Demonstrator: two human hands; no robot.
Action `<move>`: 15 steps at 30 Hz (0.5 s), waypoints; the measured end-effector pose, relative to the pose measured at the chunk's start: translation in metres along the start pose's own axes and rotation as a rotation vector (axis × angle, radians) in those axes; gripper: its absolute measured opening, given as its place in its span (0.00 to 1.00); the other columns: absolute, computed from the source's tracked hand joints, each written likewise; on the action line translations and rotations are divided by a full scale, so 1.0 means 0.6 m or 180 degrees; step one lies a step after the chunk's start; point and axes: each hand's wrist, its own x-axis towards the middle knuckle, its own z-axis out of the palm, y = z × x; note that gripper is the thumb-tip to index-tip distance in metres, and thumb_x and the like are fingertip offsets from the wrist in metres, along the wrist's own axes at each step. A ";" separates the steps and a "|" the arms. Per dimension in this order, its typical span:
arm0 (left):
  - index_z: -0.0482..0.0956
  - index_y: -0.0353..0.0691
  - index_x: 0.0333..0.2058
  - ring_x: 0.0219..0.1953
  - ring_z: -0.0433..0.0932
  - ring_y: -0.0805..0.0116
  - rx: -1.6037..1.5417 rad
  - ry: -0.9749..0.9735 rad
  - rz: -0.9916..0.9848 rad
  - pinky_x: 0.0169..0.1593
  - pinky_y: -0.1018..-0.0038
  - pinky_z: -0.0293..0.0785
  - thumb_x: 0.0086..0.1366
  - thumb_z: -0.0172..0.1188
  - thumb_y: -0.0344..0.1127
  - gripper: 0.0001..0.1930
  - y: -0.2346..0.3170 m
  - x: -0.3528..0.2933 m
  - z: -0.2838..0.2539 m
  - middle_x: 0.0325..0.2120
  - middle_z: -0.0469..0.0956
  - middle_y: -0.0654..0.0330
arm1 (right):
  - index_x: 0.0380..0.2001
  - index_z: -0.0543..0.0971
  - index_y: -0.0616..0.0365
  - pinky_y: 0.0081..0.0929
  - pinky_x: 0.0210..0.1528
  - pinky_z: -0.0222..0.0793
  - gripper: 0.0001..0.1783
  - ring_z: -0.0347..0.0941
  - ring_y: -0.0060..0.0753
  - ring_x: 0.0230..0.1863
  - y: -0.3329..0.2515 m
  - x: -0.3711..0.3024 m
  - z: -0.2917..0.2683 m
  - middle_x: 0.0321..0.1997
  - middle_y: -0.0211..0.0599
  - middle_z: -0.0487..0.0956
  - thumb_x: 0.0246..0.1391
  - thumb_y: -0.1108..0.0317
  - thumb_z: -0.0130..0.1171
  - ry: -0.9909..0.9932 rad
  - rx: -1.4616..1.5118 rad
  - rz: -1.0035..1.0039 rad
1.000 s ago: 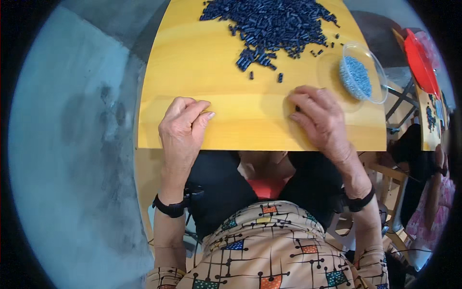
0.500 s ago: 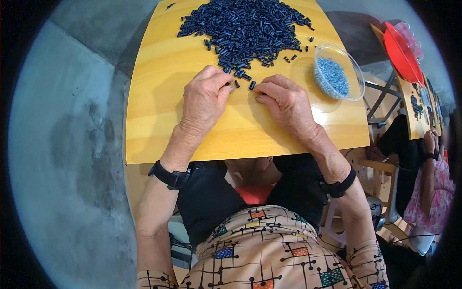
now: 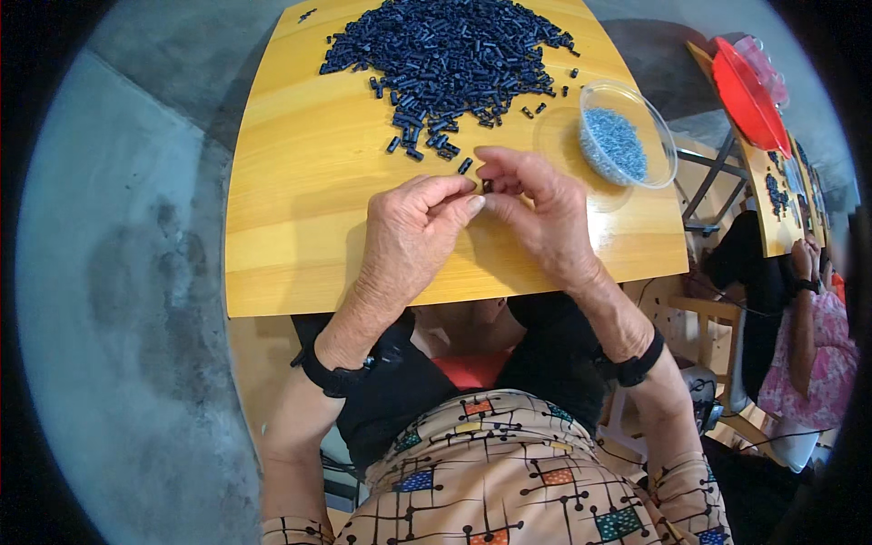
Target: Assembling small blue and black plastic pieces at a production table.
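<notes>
My two hands meet over the near part of the yellow table (image 3: 291,263). A small black plastic piece (image 3: 488,186) shows between the fingertips of my right hand (image 3: 545,213), which pinches it. My left hand (image 3: 413,227) is closed in a pinch right beside it, thumb and forefinger together; whatever is between them is too small or hidden. Just beyond the fingertips lies a loose black cylinder (image 3: 465,166). Farther back spreads a big heap of short black cylindrical pieces (image 3: 445,59).
Right of the heap stands a clear round plastic bowl (image 3: 673,168) holding many tiny silvery-blue pieces (image 3: 613,141). At the far right, a person in a pink patterned top (image 3: 804,368) works at another table (image 3: 777,238) with a red basin (image 3: 740,100). A grey wall (image 3: 118,227) rises at left.
My hands have come together from apart, the left moving right and nearer to me. A black piece now shows in my right fingertips. The view has shifted slightly.
</notes>
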 end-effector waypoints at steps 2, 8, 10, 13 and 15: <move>0.80 0.32 0.32 0.24 0.77 0.76 -0.0492 -0.0038 -0.0405 0.28 0.78 0.71 0.54 0.63 0.30 0.08 0.012 -0.002 0.006 0.23 0.80 0.56 | 0.44 0.75 0.60 0.24 0.35 0.72 0.24 0.76 0.36 0.33 -0.016 -0.009 0.001 0.31 0.41 0.77 0.39 0.83 0.58 -0.0094 -0.0549 -0.0610; 0.81 0.31 0.30 0.21 0.72 0.82 -0.0726 -0.0045 -0.0679 0.25 0.82 0.69 0.54 0.64 0.30 0.08 0.008 -0.005 0.014 0.17 0.78 0.63 | 0.49 0.72 0.57 0.31 0.34 0.73 0.26 0.75 0.43 0.32 -0.014 -0.018 0.002 0.33 0.42 0.75 0.41 0.81 0.56 -0.0214 -0.1161 -0.1103; 0.81 0.32 0.30 0.20 0.73 0.82 -0.0630 0.0021 -0.0900 0.25 0.83 0.70 0.55 0.64 0.30 0.07 0.011 -0.008 0.011 0.18 0.78 0.63 | 0.49 0.71 0.57 0.31 0.34 0.73 0.27 0.75 0.43 0.32 -0.016 -0.018 0.001 0.33 0.42 0.75 0.41 0.80 0.57 -0.0273 -0.1143 -0.1056; 0.81 0.32 0.32 0.20 0.74 0.80 -0.1198 0.0125 -0.1059 0.26 0.84 0.72 0.57 0.62 0.30 0.07 0.010 -0.010 0.007 0.20 0.79 0.61 | 0.47 0.72 0.58 0.30 0.34 0.73 0.25 0.75 0.41 0.32 -0.021 -0.025 -0.011 0.33 0.41 0.75 0.41 0.79 0.58 -0.0338 -0.1105 -0.0618; 0.80 0.32 0.33 0.21 0.75 0.79 -0.1326 0.0190 -0.1029 0.27 0.83 0.72 0.58 0.62 0.31 0.07 0.003 -0.012 0.006 0.21 0.79 0.61 | 0.45 0.74 0.59 0.29 0.33 0.72 0.22 0.75 0.40 0.32 -0.015 -0.024 -0.016 0.32 0.41 0.75 0.41 0.79 0.59 -0.0249 -0.1058 -0.0561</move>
